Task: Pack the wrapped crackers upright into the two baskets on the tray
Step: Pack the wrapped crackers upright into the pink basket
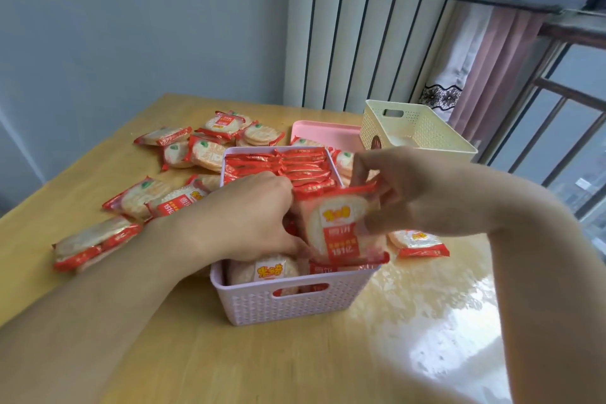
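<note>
The right hand (pixel 410 193) pinches one wrapped cracker (pixel 341 226) upright over the near basket (pixel 295 302); just left of that grip the left hand (pixel 249 216) reaches down into the same basket; behind the grip a row of crackers (pixel 282 166) stands on edge inside it; below the grip more packets (pixel 262 272) lie against the basket's near wall; far behind and right of the grip the second basket (pixel 413 128) sits on the tray (pixel 324 133); loose crackers (pixel 200 144) lie scattered on the table (pixel 328 364) left of the grip; one packet (pixel 416 243) lies just right of it.
</note>
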Motion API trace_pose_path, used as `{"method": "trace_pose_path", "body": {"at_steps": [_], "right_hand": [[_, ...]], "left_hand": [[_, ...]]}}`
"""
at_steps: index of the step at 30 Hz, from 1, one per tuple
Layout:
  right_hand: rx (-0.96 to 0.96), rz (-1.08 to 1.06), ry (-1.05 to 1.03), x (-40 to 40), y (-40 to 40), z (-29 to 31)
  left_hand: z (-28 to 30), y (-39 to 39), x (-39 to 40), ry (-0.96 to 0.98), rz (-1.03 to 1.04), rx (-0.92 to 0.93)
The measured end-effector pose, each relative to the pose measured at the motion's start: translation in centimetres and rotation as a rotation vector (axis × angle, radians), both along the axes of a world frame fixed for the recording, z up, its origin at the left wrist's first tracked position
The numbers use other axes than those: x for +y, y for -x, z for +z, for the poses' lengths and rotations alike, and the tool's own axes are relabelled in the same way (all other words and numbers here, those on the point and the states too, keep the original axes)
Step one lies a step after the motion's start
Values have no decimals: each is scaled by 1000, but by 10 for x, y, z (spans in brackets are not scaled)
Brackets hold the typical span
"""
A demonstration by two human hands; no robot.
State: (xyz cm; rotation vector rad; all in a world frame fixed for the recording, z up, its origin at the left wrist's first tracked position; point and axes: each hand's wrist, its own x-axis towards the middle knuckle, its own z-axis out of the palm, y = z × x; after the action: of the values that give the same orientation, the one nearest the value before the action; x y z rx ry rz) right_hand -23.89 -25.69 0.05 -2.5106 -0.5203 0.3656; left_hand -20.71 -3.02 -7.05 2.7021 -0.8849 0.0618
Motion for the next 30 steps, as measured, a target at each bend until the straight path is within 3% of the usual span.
{"method": "trace_pose_path", "body": {"at_steps": [3, 7, 11, 14, 18, 22, 30], "right_hand": [[-93, 27, 288, 18, 0, -9], [-171, 39, 486, 29, 5, -22], [-180, -7, 460, 21, 15, -8], [-226, -8, 436, 23, 18, -5], [-263, -19, 598, 35, 13, -19], [-310, 7, 719, 38, 10, -30], [-249, -13, 303, 40, -2, -26]], "left_hand": [[9, 0, 7, 40, -72, 124], [25, -2, 27, 111, -11, 268], [28, -2, 34, 216, 164, 41], [23, 9, 22, 87, 227, 151], [6, 26, 10, -117, 229, 331], [-7, 27, 11, -151, 222, 338], [-12, 26, 1, -162, 362, 297]]}}
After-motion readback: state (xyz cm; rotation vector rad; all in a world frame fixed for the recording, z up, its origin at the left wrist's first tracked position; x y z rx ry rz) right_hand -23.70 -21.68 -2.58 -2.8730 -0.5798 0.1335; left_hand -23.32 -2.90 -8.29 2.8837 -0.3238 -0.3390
